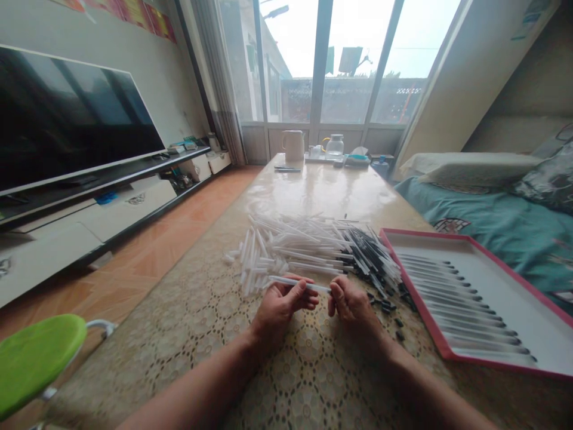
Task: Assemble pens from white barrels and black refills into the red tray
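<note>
My left hand (pixel 286 298) is closed on a slim white pen barrel (pixel 319 288), thumb on top, with the barrel lying roughly level across the fingers. At its right end my right hand (pixel 351 301) pinches with thumb and forefinger; a small dark bit shows there, too small to make out. Just beyond my hands lies a heap of white plastic tubes (pixel 304 242), with short white pieces (pixel 253 269) at its left. Thin dark rods (pixel 369 254) are piled at the heap's right side, and small black caps (pixel 387 306) are scattered near my right hand.
A pink-rimmed shallow box (pixel 430 322) at the right holds a row of clear pens (pixel 465 304) with black ends. Far back on the patterned table (pixel 197 316) stand a kettle (pixel 293 146), a glass jug (pixel 335 146) and tissues (pixel 358 157). A green stool (pixel 40 358) is at the left.
</note>
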Action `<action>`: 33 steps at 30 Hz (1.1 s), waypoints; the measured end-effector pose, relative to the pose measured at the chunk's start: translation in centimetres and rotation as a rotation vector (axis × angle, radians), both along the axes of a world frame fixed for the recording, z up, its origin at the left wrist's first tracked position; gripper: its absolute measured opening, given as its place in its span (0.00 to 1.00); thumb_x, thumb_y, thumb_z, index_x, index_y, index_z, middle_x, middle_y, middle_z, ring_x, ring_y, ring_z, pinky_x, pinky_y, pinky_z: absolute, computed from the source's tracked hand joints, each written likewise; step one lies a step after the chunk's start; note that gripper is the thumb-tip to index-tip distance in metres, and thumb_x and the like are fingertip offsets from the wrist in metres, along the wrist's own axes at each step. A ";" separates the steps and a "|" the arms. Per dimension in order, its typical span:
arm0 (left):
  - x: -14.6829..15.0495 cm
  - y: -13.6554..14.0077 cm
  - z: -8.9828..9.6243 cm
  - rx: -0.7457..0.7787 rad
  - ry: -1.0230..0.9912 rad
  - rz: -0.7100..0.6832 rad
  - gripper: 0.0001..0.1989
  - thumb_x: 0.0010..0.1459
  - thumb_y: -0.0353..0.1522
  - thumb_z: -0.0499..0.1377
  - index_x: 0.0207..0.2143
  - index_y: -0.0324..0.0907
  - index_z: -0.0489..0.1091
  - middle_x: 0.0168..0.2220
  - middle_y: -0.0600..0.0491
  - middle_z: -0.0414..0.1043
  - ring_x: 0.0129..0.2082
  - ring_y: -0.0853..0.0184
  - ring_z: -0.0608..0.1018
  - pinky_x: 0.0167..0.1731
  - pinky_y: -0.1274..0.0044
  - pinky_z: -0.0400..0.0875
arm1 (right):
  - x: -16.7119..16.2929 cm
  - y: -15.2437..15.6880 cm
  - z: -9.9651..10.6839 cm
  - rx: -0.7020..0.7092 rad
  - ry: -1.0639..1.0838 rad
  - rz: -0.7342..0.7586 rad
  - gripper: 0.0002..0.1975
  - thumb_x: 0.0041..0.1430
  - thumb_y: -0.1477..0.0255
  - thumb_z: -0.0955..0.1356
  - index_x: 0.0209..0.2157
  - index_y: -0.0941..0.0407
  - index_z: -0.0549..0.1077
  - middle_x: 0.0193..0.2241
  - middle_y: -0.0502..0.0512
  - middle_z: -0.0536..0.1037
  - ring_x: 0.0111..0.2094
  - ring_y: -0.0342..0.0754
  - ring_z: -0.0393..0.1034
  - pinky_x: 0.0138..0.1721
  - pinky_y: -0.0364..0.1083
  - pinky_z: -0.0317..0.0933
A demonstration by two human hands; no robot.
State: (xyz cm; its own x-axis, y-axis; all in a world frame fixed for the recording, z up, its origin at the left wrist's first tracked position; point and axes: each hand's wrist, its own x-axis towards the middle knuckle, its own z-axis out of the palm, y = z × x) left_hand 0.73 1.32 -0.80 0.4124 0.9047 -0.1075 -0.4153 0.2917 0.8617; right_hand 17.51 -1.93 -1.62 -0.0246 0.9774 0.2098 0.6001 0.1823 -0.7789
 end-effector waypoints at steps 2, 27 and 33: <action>0.0 0.1 0.0 -0.013 -0.006 0.006 0.11 0.51 0.35 0.63 0.33 0.34 0.73 0.26 0.48 0.77 0.25 0.68 0.78 0.28 0.77 0.72 | 0.1 -0.1 0.1 -0.017 -0.023 -0.002 0.19 0.66 0.60 0.52 0.27 0.53 0.61 0.20 0.50 0.72 0.22 0.45 0.65 0.28 0.43 0.54; -0.1 0.0 0.2 -0.067 -0.046 0.018 0.10 0.54 0.34 0.61 0.35 0.34 0.73 0.26 0.48 0.77 0.25 0.69 0.77 0.28 0.79 0.70 | 0.3 -0.5 0.3 0.126 -0.027 0.050 0.15 0.65 0.66 0.55 0.27 0.55 0.64 0.22 0.48 0.69 0.25 0.43 0.63 0.28 0.41 0.54; -0.3 -0.1 0.0 -0.033 -0.051 -0.025 0.09 0.55 0.33 0.60 0.35 0.36 0.73 0.26 0.49 0.77 0.25 0.70 0.78 0.28 0.79 0.71 | 0.4 -0.8 0.3 0.117 -0.080 0.084 0.18 0.66 0.67 0.54 0.22 0.54 0.61 0.18 0.48 0.66 0.23 0.43 0.62 0.27 0.41 0.54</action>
State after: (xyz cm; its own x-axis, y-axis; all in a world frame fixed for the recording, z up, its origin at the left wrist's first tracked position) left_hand 0.40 1.25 -0.85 0.4409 0.8901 -0.1154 -0.4503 0.3306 0.8295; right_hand 17.90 -2.74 -1.37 -0.1263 0.9403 0.3159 0.6382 0.3208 -0.6998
